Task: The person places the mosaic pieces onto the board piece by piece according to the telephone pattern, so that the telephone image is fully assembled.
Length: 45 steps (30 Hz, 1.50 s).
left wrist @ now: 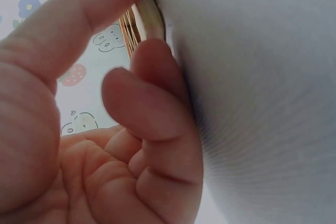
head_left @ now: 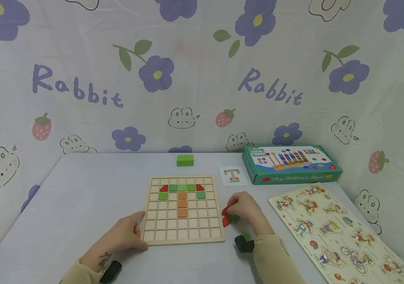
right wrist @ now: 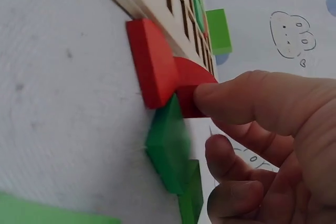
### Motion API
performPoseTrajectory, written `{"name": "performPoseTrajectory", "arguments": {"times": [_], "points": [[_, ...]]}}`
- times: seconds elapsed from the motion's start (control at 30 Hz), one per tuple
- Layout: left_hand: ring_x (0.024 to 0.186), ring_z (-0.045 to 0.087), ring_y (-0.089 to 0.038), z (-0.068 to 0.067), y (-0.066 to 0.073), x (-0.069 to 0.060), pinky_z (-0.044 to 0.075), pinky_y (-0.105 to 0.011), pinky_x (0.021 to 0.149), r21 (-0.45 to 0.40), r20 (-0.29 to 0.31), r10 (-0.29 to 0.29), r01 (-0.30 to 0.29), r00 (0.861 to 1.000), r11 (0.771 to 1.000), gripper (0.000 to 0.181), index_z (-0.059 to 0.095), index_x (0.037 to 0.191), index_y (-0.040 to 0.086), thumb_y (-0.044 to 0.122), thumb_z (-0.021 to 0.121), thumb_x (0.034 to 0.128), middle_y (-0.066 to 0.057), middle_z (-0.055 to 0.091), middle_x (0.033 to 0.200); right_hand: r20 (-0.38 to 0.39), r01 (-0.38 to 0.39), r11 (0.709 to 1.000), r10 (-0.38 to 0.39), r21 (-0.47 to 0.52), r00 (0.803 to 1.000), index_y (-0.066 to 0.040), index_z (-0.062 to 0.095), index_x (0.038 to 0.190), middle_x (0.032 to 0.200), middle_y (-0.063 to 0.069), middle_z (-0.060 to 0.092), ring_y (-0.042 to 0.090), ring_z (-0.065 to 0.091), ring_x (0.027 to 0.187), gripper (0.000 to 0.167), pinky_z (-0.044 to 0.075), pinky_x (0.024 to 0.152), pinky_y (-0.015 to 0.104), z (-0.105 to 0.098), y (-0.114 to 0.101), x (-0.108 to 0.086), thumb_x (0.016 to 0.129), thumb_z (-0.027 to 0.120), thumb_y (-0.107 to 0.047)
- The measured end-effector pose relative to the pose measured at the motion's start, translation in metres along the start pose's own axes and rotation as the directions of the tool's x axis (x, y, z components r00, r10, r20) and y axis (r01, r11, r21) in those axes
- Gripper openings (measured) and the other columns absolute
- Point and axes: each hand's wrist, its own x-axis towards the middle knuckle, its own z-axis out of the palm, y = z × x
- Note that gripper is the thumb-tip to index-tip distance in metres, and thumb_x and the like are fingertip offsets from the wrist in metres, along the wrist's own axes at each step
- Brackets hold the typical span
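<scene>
A wooden grid board (head_left: pixel 198 225) holds red corner pieces, a row of green squares and an orange column of three squares. At its lower left corner my left hand (head_left: pixel 121 232) holds the edge, the thumb at the front and a finger along the side. Right of the board, my right hand (head_left: pixel 246 207) pinches a red quarter-round block (right wrist: pixel 188 100) between thumb and index finger. Beside that lie another red block (right wrist: pixel 152 64), a dark green block (right wrist: pixel 168 145) and a further green block (right wrist: pixel 192 198). A green piece (head_left: pixel 246 236) is partly hidden near the right wrist.
A pattern card (head_left: pixel 233 182) lies behind the right hand, next to a green game box (head_left: pixel 294 177). A wooden picture puzzle (head_left: pixel 324 215) covers the table's right side. Behind the board sits a green block (head_left: pixel 185 160), near the patterned cloth backdrop.
</scene>
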Motion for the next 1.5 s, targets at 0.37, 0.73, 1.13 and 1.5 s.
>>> {"name": "performPoseTrajectory", "arguments": {"times": [0.37, 0.73, 1.13, 1.5], "points": [[0.052, 0.044, -0.012, 0.000, -0.001, 0.001, 0.033, -0.025, 0.046, -0.001, 0.006, -0.008, 0.008, 1.000, 1.000, 0.100, 0.035, 0.140, -0.002, 0.009, 0.086, 0.0545, -0.004, 0.052, 0.062, -0.016, 0.045, 0.966, -0.042, 0.253, 0.999, -0.009, 0.062, 0.114, 0.103, 0.011, 0.060, 0.026, 0.050, 0.093, 0.034, 0.042, 0.074, 0.037, -0.003, -0.025, -0.011, 0.082, 0.050, -0.009], [0.053, 0.044, -0.013, 0.000, -0.001, 0.001, 0.033, -0.025, 0.046, 0.004, -0.002, -0.003, 0.003, 1.000, 1.000, 0.100, 0.035, 0.140, -0.002, 0.009, 0.086, 0.0542, -0.004, 0.052, 0.062, -0.094, 0.153, 0.942, -0.131, 0.299, 0.987, -0.003, 0.064, 0.089, 0.085, 0.007, 0.060, 0.020, 0.049, 0.079, 0.008, 0.041, 0.064, 0.028, 0.024, -0.051, -0.020, 0.086, 0.057, -0.007], [0.053, 0.044, -0.013, 0.001, 0.001, -0.001, 0.033, -0.025, 0.046, 0.001, -0.005, -0.013, 0.013, 1.000, 1.000, 0.099, 0.036, 0.139, -0.002, 0.007, 0.086, 0.0538, -0.004, 0.052, 0.062, -0.083, 0.155, 0.905, -0.133, 0.395, 0.988, 0.000, 0.058, 0.085, 0.075, 0.009, 0.058, 0.014, 0.058, 0.059, 0.006, 0.051, 0.056, 0.025, 0.041, -0.058, -0.025, 0.079, 0.059, -0.001], [0.053, 0.044, -0.013, 0.000, 0.000, -0.001, 0.033, -0.025, 0.047, -0.005, 0.000, 0.001, -0.001, 1.000, 1.000, 0.099, 0.035, 0.139, -0.002, 0.007, 0.085, 0.0549, -0.004, 0.052, 0.062, -0.075, 0.055, 0.957, -0.035, 0.283, 0.997, -0.003, 0.064, 0.082, 0.071, 0.006, 0.059, 0.014, 0.050, 0.055, 0.008, 0.041, 0.050, 0.025, 0.049, -0.065, -0.026, 0.081, 0.057, -0.006]]}}
